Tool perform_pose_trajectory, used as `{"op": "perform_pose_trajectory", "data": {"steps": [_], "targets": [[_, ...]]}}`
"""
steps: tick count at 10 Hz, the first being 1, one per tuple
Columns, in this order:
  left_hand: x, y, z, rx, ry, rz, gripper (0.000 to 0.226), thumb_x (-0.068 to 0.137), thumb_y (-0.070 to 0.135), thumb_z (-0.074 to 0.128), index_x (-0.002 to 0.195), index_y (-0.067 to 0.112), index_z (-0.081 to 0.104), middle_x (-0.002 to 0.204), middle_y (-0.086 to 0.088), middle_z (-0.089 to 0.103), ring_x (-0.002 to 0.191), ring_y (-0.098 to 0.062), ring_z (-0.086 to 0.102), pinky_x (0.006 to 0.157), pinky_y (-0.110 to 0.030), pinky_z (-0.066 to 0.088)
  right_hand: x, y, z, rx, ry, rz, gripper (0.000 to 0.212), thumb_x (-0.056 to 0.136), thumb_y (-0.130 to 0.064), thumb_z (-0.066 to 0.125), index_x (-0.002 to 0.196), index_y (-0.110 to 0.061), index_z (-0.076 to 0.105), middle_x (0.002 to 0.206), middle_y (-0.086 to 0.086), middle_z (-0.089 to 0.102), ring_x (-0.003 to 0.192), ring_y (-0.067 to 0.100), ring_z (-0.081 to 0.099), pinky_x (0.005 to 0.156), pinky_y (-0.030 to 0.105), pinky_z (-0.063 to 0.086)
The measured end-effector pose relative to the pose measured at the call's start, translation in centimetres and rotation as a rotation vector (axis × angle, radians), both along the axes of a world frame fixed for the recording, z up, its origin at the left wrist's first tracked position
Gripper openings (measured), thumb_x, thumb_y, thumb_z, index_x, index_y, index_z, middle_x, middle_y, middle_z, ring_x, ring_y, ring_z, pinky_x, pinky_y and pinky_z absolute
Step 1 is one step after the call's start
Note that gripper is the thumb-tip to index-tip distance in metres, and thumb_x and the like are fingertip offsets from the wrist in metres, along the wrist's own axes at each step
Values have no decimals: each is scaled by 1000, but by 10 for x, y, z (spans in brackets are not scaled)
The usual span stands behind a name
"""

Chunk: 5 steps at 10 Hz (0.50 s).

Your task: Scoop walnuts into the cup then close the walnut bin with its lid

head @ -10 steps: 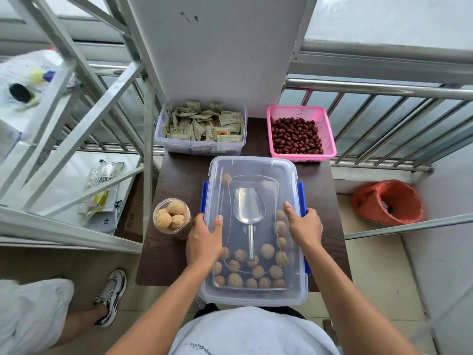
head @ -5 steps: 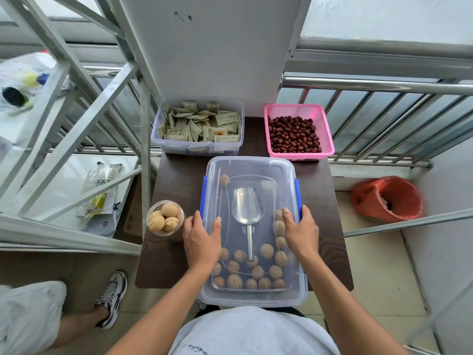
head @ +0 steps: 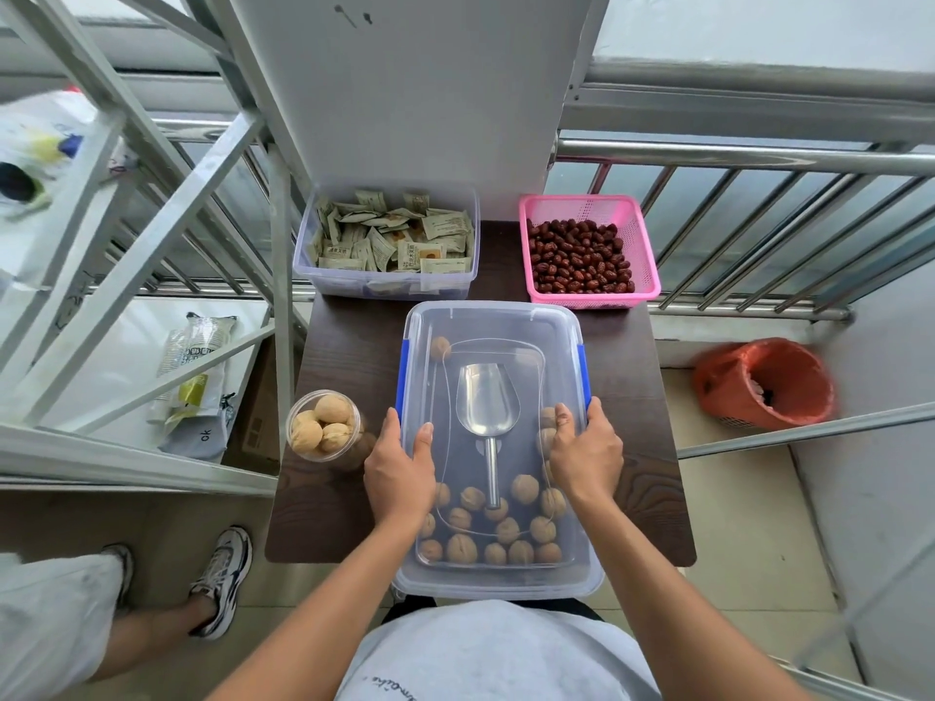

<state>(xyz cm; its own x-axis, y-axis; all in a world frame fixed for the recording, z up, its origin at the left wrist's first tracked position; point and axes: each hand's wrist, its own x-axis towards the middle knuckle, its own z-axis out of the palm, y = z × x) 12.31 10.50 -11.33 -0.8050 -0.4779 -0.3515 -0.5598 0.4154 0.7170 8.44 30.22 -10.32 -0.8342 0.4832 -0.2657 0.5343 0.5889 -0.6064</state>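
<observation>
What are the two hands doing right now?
Left hand: open, pressing flat on the clear lid, holding nothing.
Right hand: open, pressing on the lid's right edge, holding nothing.

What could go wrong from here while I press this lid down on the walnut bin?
1. The cup stands full, close by the left hand; an outward slip could tip it.
2. The bin overhangs the table's near edge, so hard pressing there may tilt it.
3. Fingertips of both hands, right hand included, lie near the blue latches; snapping these could pinch.
</observation>
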Motion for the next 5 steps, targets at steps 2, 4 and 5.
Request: {"op": "perform_pose_trajectory", "data": {"steps": [2,4,5], "targets": [[2,-3,2,40,21,-10,67,104,38,58,159,7,37,156,-13,51,144,-32,48,119,-44,39,-8,9,7,-90,-29,59,32,94,-38,59,109,-11,58,108,11,66,105,35,63,88,46,53],[4,-11,1,126,28,-3,71,101,38,63,159,7,38,157,-11,50,146,-27,47,121,-44,39,-48,32,159,-587,431,170,27,92,-23,69,115,-9,69,106,7,72,95,15,68,91,37,53],[1,-12,1,126,30,4,71,100,37,65,159,6,38,158,-11,49,147,-27,46,121,-42,39,-33,53,280,-903,716,431,17,89,-29,67,103,-19,70,101,3,73,103,25,68,90,36,54]]}}
